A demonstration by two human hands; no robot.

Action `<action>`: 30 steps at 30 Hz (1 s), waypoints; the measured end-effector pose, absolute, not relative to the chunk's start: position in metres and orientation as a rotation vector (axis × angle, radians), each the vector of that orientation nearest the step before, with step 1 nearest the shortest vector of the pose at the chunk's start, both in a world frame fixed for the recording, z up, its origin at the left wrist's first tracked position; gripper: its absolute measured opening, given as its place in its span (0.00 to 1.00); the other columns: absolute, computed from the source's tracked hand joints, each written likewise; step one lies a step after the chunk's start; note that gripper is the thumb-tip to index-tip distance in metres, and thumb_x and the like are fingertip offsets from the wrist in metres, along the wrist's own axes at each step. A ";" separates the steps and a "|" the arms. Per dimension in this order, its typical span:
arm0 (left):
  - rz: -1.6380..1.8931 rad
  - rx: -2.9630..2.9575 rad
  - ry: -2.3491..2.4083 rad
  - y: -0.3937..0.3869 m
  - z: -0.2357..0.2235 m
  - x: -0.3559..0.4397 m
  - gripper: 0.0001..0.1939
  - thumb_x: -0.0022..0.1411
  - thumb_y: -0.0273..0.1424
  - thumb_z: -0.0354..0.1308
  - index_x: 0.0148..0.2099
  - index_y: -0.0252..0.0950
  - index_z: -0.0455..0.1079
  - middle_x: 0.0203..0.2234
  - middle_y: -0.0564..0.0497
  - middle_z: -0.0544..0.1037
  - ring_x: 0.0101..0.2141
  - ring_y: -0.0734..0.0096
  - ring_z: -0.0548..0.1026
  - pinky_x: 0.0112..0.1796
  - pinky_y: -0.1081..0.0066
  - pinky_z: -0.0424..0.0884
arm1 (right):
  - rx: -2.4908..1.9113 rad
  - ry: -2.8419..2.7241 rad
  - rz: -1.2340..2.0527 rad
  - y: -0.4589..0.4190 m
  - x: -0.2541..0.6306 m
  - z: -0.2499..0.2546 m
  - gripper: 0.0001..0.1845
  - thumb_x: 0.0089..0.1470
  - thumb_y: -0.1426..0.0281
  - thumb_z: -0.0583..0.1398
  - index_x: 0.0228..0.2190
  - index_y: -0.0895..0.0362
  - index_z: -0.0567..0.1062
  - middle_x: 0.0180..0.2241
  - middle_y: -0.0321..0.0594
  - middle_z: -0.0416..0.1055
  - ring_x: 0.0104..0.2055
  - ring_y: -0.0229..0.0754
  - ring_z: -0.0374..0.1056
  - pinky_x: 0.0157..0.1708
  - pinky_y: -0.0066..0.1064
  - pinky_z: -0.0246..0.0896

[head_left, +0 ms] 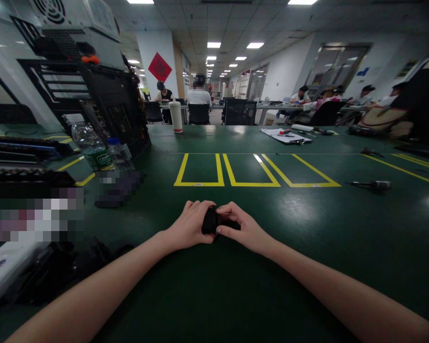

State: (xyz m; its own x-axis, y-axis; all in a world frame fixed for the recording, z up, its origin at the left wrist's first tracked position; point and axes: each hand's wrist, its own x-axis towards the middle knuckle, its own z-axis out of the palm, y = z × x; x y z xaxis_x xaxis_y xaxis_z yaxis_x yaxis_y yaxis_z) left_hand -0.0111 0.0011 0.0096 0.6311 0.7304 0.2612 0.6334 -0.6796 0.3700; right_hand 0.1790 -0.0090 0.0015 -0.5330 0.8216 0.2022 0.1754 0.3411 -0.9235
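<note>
Between my hands, the black piece (pixel 209 221) could twist or drop, I judge, if my fingertips slip on its small edge. My left hand (pixel 189 225) curls round it, thumb below; my right hand (pixel 246 229) pinches its right side, thumb and fingers arched. My forearms slant inward from the near corners over the table (pixel 214 295), the yellow frames (pixel 199 184) lying farther off.

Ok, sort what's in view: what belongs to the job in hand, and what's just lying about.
Likely in the job:
- small black object, gripped by the left fingers; right fingers at its edge

Apparently just lying about, untouched:
- screwdriver-like tool
- clipboard
- green-labelled bottle
- blue-capped bottle
- white cup
</note>
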 end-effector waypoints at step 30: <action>0.591 2.603 1.102 0.000 0.011 -0.012 0.29 0.47 0.35 0.60 0.50 0.37 0.53 0.40 0.47 0.68 0.39 0.58 0.67 0.40 0.62 0.59 | -0.858 -1.860 1.348 -0.008 0.179 0.001 0.16 0.49 0.72 0.58 0.41 0.53 0.62 0.42 0.37 0.62 0.44 0.41 0.65 0.44 0.39 0.63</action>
